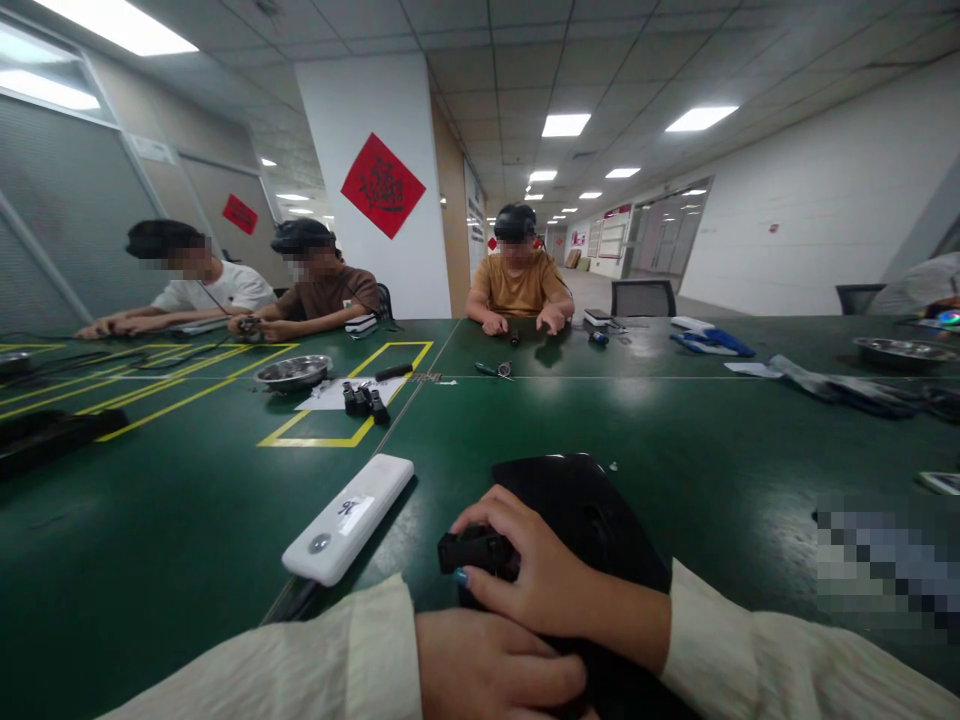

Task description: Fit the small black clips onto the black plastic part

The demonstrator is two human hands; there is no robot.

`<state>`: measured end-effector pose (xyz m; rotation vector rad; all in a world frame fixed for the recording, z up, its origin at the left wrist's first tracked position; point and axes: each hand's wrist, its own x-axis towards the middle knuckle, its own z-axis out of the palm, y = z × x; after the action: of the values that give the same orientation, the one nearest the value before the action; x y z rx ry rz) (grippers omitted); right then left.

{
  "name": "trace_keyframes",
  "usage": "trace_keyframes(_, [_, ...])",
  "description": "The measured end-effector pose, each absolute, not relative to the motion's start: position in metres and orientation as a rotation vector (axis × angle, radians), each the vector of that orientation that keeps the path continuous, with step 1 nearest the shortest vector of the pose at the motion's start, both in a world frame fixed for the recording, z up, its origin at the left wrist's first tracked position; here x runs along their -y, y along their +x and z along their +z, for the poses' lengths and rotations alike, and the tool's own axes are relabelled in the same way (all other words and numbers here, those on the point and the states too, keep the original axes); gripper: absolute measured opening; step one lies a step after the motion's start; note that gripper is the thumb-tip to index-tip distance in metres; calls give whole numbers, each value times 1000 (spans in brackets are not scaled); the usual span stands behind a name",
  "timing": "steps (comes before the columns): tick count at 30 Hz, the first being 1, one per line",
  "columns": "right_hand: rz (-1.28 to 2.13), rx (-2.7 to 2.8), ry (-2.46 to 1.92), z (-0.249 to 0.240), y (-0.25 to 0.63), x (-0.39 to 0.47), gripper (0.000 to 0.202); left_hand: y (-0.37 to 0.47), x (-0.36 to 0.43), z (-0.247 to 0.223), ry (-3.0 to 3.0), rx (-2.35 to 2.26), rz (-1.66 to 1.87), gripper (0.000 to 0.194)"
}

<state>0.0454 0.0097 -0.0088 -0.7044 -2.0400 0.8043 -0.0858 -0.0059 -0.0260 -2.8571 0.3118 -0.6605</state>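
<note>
My right hand (525,555) grips a small black part (476,552) between thumb and fingers, just above a large black object (577,490) lying on the green table (675,420). Below it, at the bottom of the view, my left hand (499,665) has its fingers curled over the lower part of the black object; what they hold, if anything, is hidden. A white device (349,520) with a label lies to the left of my hands, with a dark cable at its near end.
Further back left are a metal bowl (294,372) and several black parts (366,400) on white paper. Pliers (495,371) lie at the centre. Three people sit across the table; blue-and-white cloth (712,342) and another bowl (904,352) are at the right.
</note>
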Motion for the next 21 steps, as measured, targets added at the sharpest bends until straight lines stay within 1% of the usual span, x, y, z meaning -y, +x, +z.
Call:
trace_keyframes(5, [1017, 1960, -736, -7, 47, -13, 36, -86, 4, -26, -2831, -420, -669, 36])
trace_keyframes(10, [1330, 1864, -723, -8, 49, -19, 46, -89, 4, -29, -2915, -294, -631, 39])
trace_keyframes(15, [1669, 1735, -662, -7, 49, -20, 39, -88, 3, -29, -2939, -299, -665, 38])
trace_keyframes(21, [1636, 1801, -607, -8, 49, -21, 38, -88, 1, -29, -2926, -339, -630, 33])
